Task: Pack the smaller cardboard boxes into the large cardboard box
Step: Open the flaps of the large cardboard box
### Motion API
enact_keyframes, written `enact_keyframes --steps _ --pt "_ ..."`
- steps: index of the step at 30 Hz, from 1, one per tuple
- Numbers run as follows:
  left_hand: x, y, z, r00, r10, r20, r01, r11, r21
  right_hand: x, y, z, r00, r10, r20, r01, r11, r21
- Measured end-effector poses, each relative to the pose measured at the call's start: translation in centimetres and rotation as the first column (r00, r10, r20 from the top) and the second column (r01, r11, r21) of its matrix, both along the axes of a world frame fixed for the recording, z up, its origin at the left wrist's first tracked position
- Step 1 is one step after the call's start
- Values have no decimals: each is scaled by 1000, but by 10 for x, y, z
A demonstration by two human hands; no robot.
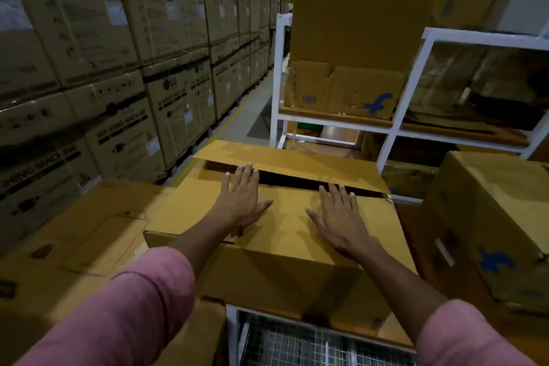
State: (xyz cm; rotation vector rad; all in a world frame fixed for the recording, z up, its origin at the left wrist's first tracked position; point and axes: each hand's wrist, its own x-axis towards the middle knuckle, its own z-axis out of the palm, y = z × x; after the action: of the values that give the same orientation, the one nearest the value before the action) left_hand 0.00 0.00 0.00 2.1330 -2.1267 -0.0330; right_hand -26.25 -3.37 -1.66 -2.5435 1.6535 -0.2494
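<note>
On top of the large box [297,226], dead ahead, left hand [242,202] and right hand [341,217] lie flat, fingers straight, pressing the near flap [297,217]. Likely closing step; next, far flap [285,162] down over the gap.

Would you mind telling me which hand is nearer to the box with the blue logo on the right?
The right hand. It lies flat on the large box's near flap, on the side towards the blue-logo box; the left hand presses the same flap farther away.
</note>
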Motion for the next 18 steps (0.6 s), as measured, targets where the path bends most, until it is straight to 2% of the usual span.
enact_keyframes --steps 3,5,18 --pt "6 11 -22 998 56 -40 -49 984 172 -11 4 -18 999 -35 -32 38 994 103" --pt "10 19 -40 996 77 -46 -65 975 214 -16 7 -31 998 -55 -40 59 990 130" --pt "14 27 -48 994 91 -58 -79 981 175 -7 12 -37 996 -51 -74 59 991 118"
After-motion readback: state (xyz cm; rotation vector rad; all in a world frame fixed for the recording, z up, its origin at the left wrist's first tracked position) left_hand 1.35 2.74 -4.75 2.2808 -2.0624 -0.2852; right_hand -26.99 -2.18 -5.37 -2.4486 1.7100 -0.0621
